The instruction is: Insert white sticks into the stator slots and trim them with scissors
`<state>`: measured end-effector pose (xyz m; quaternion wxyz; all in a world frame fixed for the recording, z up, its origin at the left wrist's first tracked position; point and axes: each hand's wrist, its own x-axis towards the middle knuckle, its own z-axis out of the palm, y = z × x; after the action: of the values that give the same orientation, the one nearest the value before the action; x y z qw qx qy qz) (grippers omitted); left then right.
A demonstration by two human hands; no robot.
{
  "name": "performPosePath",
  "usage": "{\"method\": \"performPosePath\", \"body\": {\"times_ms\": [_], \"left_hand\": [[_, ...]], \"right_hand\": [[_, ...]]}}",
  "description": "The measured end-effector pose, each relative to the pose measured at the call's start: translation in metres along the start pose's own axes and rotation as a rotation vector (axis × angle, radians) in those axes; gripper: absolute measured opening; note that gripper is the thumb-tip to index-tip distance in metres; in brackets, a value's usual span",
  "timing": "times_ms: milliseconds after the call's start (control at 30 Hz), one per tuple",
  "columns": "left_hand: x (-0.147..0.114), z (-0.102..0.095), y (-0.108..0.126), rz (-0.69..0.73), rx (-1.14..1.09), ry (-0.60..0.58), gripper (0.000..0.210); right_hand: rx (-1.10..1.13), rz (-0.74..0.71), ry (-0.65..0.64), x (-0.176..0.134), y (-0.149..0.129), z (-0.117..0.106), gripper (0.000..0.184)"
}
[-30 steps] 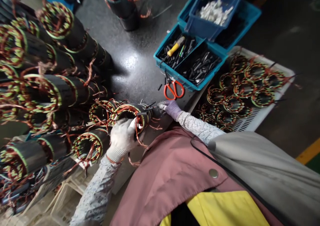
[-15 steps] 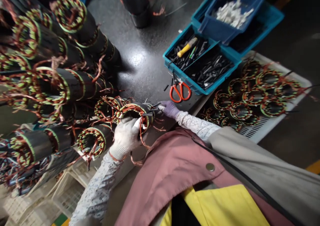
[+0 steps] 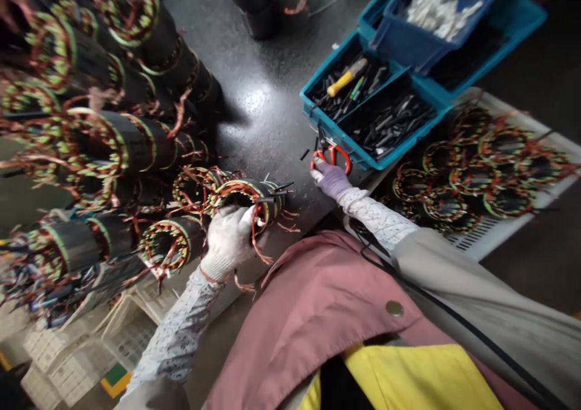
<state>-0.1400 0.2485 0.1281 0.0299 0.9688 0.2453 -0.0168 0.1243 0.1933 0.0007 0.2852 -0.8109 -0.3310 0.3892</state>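
Note:
My left hand [image 3: 229, 240], in a white knit glove, grips the near rim of a motor stator [image 3: 276, 207] lying on its side, fingers inside the bore and thumb at the copper leads. Black sleeves [image 3: 272, 198] stick out over the stator's rim, and loose copper strands hang below. My right hand [image 3: 333, 181], in a purple-and-white glove, is at the red-handled scissors [image 3: 341, 155], its fingers closed over the near handle loop. The scissors' blades point toward the blue bin and are partly hidden. A short black tube [image 3: 304, 154] lies beside them.
A blue divided bin [image 3: 363, 158] holds black tubes and a yellow-handled tool [image 3: 347, 78]; a smaller bin [image 3: 408, 49] of white pieces sits on it. Stacked stators [image 3: 149, 140] crowd the left. A white crate [image 3: 485, 243] of stators stands right, pale crates [image 3: 68, 361] lower left.
My right hand has left the black sleeves at the stator and moved right and up onto the scissors. My left hand stays on the stator. The view has shifted slightly.

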Motion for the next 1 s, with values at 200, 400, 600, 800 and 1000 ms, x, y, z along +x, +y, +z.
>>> {"method": "performPosePath", "body": {"times_ms": [200, 400, 600, 800, 1000], "left_hand": [[-0.025, -0.029, 0.013, -0.203, -0.243, 0.188, 0.048], [-0.028, -0.024, 0.016, -0.305, -0.530, 0.086, 0.069], [-0.031, -0.013, 0.008, -0.420, -1.322, 0.363, 0.053], [-0.039, -0.014, 0.012, -0.425, -0.870, 0.465, 0.048], [0.000, -0.027, 0.038, -0.289, -0.149, 0.105, 0.045]], "right_hand": [[-0.488, -0.573, 0.286, -0.067, -0.045, -0.038, 0.037], [-0.719, -1.133, 0.121, -0.128, -0.099, -0.024, 0.031], [-0.904, -1.241, -0.159, -0.114, -0.155, -0.003, 0.043], [-0.343, -0.817, -0.161, -0.097, -0.165, -0.004, 0.025], [0.104, -0.647, -0.156, -0.085, -0.158, -0.015, 0.038]]}}
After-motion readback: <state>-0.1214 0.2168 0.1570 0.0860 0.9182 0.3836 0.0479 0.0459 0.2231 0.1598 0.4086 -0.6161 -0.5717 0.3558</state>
